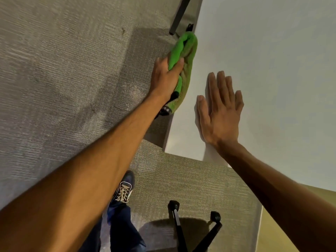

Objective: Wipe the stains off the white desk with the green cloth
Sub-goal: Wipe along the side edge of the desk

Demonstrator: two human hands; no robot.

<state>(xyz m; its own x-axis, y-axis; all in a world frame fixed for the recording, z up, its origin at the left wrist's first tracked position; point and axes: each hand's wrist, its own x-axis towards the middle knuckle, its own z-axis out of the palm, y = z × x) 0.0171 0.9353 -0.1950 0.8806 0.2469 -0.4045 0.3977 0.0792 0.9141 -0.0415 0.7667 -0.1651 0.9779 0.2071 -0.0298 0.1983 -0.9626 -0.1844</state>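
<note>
Head view: near the frame's upper centre, the left hand (166, 75) has its fingers (179, 65) closed around the bunched green cloth (187, 57), pressed along the white desk (272, 60) edge. To its right, the right hand (221, 113) lies flat, fingers spread, on the desk. Grey carpet (63, 79) fills the left.

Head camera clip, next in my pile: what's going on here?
A person is wiping a white desk with a green cloth. The left hand grips the bunched cloth at the desk's left edge, where part of it hangs over the side. The right hand lies flat and open on the desktop near the corner, holding nothing. No stains are clearly visible on the surface shown. Below are carpet, the person's shoe and a chair base on wheels.
</note>
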